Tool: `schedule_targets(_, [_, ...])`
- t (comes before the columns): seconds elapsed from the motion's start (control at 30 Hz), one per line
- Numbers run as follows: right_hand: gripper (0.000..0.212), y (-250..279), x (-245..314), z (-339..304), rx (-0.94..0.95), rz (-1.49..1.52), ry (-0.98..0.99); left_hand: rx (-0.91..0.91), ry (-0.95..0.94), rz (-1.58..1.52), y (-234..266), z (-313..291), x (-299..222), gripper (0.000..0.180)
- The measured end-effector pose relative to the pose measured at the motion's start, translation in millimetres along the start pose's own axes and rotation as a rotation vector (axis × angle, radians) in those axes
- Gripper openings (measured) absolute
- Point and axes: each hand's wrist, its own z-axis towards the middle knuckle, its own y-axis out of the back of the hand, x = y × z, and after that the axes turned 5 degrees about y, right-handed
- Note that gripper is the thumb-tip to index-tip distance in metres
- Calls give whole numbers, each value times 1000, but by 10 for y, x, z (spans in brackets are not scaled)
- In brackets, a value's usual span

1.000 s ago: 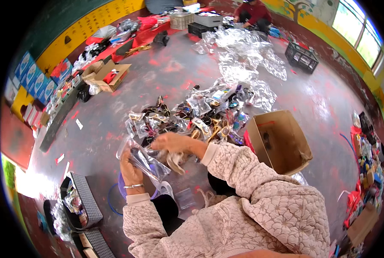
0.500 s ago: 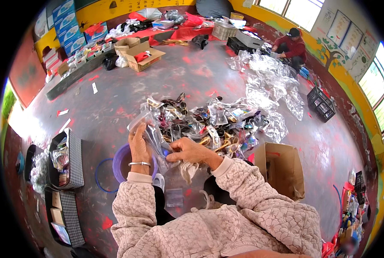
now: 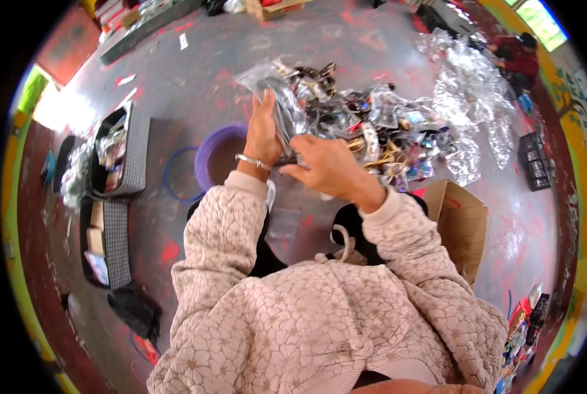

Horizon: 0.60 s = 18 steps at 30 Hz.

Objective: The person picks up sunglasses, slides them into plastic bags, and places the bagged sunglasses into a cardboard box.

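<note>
My left hand (image 3: 263, 134), with a bangle at the wrist, is closed round a clear plastic bag (image 3: 282, 98) that stands up past the fingers. Something dark shows inside the bag, too blurred to name. My right hand (image 3: 329, 165) is at the bag's lower end, fingers bent against it and thumb spread apart below. Just beyond both hands spreads a heap of sunglasses (image 3: 372, 128), many in clear wrappers. Beside my left wrist stands a purple basin (image 3: 205, 157), partly hidden by my arm.
An open cardboard box (image 3: 461, 223) stands right of my knee. On the left are two checked fabric bins (image 3: 130, 157) and a blue hoop (image 3: 169, 174). Crumpled clear plastic (image 3: 474, 92) lies at far right, near another person (image 3: 520, 56) and a black crate (image 3: 534, 161).
The view has tipped downward, so the far wall is gone. My left hand still holds the bag. My right thumb has come away from the bag's lower end.
</note>
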Motion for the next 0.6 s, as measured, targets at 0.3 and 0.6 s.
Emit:
schedule_targets(0.3, [11,251,-402,145,-797,320,-125,88,179,146,-138,-134,143,43])
schedule_targets(0.6, [9,135,-784,159,-710,-107,-224,246,307,345,-97,-293,403,41])
